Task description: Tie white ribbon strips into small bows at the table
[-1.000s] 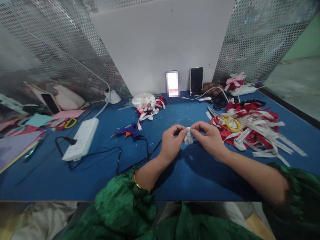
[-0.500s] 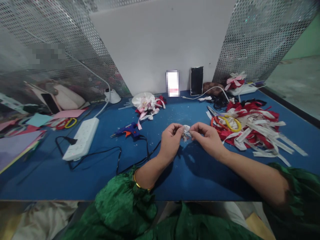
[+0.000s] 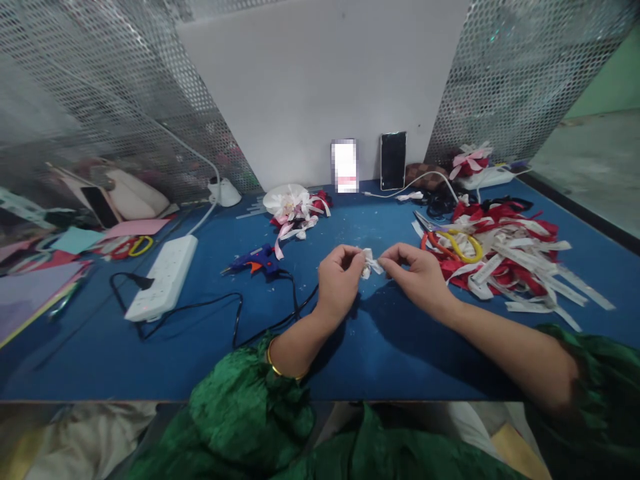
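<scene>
Over the middle of the blue table (image 3: pixel 380 347), my left hand (image 3: pixel 339 277) and my right hand (image 3: pixel 417 273) both pinch a small piece of folded white ribbon (image 3: pixel 369 262) between their fingertips. The ribbon is held just above the table surface, between the two hands. Both forearms rest on the table, in green sleeves. A gold bangle (image 3: pixel 274 367) is on my left wrist.
A blue glue gun (image 3: pixel 255 261) with a black cord lies left of my hands. Further left is a white power strip (image 3: pixel 163 277). A heap of red and white ribbon strips (image 3: pixel 505 263) with scissors (image 3: pixel 453 245) lies to the right. Ribbon flowers (image 3: pixel 293 207) and two phones stand at the back.
The ribbon piece has been drawn up and folded tighter between my fingertips. Both hands have shifted slightly away from me.
</scene>
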A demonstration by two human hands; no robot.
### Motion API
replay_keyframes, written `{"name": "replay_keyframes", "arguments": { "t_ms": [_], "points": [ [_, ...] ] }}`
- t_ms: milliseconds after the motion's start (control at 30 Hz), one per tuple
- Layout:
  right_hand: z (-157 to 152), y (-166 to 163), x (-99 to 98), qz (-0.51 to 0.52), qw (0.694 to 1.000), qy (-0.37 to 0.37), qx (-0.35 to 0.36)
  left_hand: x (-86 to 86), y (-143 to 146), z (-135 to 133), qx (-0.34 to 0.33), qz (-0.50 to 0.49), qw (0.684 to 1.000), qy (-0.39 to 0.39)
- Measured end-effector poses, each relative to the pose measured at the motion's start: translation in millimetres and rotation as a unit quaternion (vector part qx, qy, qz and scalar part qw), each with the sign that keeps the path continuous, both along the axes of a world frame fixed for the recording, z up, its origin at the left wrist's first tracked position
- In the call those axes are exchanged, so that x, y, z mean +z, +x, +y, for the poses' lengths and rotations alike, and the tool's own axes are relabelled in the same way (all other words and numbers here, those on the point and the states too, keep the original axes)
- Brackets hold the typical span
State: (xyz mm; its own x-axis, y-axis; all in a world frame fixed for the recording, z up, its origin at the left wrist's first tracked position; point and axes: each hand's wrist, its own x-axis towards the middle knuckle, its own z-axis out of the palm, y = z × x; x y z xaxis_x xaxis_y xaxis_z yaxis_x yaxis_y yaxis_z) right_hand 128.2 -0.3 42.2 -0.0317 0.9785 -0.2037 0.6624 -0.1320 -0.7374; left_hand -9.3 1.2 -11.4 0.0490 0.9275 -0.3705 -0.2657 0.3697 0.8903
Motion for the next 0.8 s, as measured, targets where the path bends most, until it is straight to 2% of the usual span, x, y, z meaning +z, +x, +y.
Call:
{"name": "replay_keyframes", "arguments": {
  "t_ms": [200, 333, 467, 567, 700, 800],
  "points": [
    [0.2, -1.3, 1.3, 0.005, 1.0, 0.012, -0.006, 2.4, 1.9, 3.0, -0.05, -0.157, 0.983, -0.085],
    [0.4, -0.6, 0.6, -0.002, 1.0, 0.013, -0.007, 5.0, 0.0, 1.9, -0.091, -0.15, 0.98, -0.092],
    [-1.2, -0.7, -0.1, -0.033, 0.999, 0.019, 0.016, 2.8, 0.4, 0.5, -0.064, -0.141, 0.983, -0.103],
    [-3.4, -0.1, -1.6, -0.063, 0.996, 0.038, 0.056, 0.3, 2.4, -0.8, -0.033, -0.157, 0.98, -0.118],
    [-5.5, 1.1, -3.2, -0.078, 0.982, 0.067, 0.156, -0.6, 4.4, -1.8, -0.022, -0.156, 0.979, -0.129],
    [-5.8, 0.7, -3.7, -0.077, 0.982, 0.07, 0.159, 0.8, 3.3, -0.1, -0.029, -0.139, 0.981, -0.131]
  ]
}}
